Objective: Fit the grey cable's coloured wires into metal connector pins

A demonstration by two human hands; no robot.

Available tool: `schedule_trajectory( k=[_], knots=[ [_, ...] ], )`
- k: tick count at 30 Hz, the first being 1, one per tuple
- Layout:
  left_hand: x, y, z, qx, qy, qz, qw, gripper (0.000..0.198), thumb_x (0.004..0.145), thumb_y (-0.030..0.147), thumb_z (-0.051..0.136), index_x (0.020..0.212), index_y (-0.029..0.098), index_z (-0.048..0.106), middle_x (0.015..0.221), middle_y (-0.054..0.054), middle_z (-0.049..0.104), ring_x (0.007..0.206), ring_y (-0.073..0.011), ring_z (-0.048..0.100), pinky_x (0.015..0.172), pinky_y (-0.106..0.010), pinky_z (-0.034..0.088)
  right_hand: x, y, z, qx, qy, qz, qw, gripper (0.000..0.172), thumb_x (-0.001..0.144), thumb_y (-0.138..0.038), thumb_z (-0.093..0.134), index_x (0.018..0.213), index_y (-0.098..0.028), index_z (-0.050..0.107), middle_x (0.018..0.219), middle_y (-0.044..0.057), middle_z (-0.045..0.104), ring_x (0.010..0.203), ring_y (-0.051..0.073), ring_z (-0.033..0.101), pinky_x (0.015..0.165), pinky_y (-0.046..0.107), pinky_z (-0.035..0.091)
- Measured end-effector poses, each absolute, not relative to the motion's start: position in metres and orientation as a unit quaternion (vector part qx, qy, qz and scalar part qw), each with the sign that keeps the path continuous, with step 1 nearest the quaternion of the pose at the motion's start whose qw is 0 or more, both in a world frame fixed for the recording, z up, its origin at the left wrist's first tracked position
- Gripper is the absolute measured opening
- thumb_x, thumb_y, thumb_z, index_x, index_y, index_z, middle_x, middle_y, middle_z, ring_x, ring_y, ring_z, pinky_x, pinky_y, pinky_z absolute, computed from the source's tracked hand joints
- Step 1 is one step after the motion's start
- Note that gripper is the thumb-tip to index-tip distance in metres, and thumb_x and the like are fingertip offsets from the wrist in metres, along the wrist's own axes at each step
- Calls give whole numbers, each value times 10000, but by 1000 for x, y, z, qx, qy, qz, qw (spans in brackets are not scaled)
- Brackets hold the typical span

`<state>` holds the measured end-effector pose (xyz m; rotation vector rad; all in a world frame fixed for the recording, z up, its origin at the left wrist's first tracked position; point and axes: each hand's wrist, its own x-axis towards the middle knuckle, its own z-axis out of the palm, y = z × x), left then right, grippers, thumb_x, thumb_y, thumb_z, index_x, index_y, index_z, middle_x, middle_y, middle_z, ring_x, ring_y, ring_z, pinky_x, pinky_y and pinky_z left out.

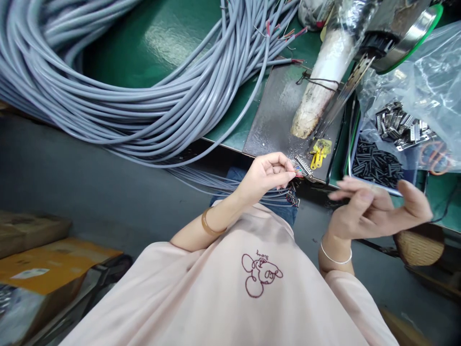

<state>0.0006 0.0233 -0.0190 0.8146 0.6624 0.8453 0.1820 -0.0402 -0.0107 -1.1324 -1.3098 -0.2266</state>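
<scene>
My left hand (pixel 264 174) is closed in a pinch on thin coloured wires (pixel 298 171), a red one showing most clearly. The wires meet a metal-edged multi-pin connector (pixel 303 166) at the front edge of a dark metal plate (pixel 275 110). To the right, in front of the bench, my right hand (pixel 372 209) is raised, slightly blurred, its fingers apart and nothing in them. It is nearest to a blue-rimmed tray (pixel 382 185) of small black tube pieces (pixel 376 163). A yellow clip-like piece (pixel 318 156) lies on the plate just beyond the connector.
A big bundle of grey cables (pixel 173 110) covers the bench's left, stripped ends toward the middle. A white wrapped handle-like tube (pixel 320 79) slants over the plate. Behind it stands a green-rimmed spool (pixel 410 41). More connectors (pixel 403 125) lie in a clear plastic bag (pixel 437 72).
</scene>
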Motion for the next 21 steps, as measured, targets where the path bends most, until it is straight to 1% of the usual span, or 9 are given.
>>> schedule_trajectory(
  k=[2, 4, 6, 8, 11, 15, 16, 19, 21],
  knots=[
    [2, 25, -18, 378, 312, 401, 774, 269, 711, 266, 846, 730, 142, 608, 688, 22, 624, 490, -26, 519, 442, -143, 400, 179, -42, -11, -536, -596, -55, 596, 345, 930, -114, 624, 1238, -269, 614, 889, -35, 766, 652, 143, 749, 661, 301, 652],
    [3, 25, -18, 386, 309, 399, 772, 264, 721, 268, 846, 732, 138, 617, 689, 19, 626, 495, -28, 530, 456, -145, 420, 174, -44, -11, -559, -629, -23, 540, 215, 898, -112, 678, 1075, -233, 657, 913, -16, 786, 774, 167, 781, 770, 324, 663],
    [3, 25, -17, 393, 308, 397, 770, 263, 737, 285, 846, 746, 135, 630, 705, 11, 637, 511, -35, 549, 478, -154, 450, 170, -45, -9, -565, -661, -12, 493, 155, 873, -128, 720, 977, -224, 656, 945, 6, 794, 864, 180, 786, 761, 302, 651],
    [3, 23, -17, 404, 315, 394, 763, 265, 749, 305, 844, 760, 135, 642, 728, 2, 651, 528, -40, 563, 495, -158, 470, 167, -44, -6, -556, -685, 3, 470, 152, 874, -134, 718, 966, -228, 643, 1008, 28, 797, 931, 186, 783, 738, 288, 641],
    [4, 21, -14, 434, 324, 384, 747, 255, 761, 305, 838, 761, 136, 647, 704, 2, 651, 533, -43, 559, 504, -154, 477, 166, -42, -4, -539, -710, 32, 452, 153, 876, -131, 707, 961, -232, 628, 1050, 29, 793, 922, 169, 780, 739, 275, 636],
    [5, 22, -11, 456, 342, 399, 718, 248, 774, 301, 823, 743, 141, 635, 680, 6, 645, 517, -36, 527, 484, -146, 450, 170, -39, -8, -553, -671, 20, 494, 139, 895, -140, 677, 966, -238, 610, 812, -33, 751, 735, 133, 748, 656, 263, 611],
    [5, 23, -10, 459, 346, 404, 712, 245, 777, 302, 819, 746, 142, 636, 683, 5, 648, 515, -36, 524, 479, -146, 445, 172, -39, -9, -561, -659, 7, 501, 139, 895, -138, 674, 969, -237, 611, 802, -33, 742, 739, 137, 746, 666, 275, 614],
    [5, 24, -10, 465, 348, 415, 701, 224, 778, 287, 808, 754, 140, 641, 691, 4, 653, 517, -36, 524, 481, -147, 442, 172, -36, -14, -579, -659, -19, 480, 125, 874, -139, 700, 931, -227, 633, 943, 7, 768, 883, 169, 762, 783, 327, 635],
    [6, 24, -12, 472, 347, 424, 691, 197, 778, 266, 794, 755, 137, 646, 708, -2, 663, 542, -43, 546, 508, -151, 462, 170, -35, -16, -580, -664, -11, 471, 128, 860, -131, 714, 906, -225, 640, 1003, 15, 775, 914, 173, 763, 812, 334, 636]
  ],
)
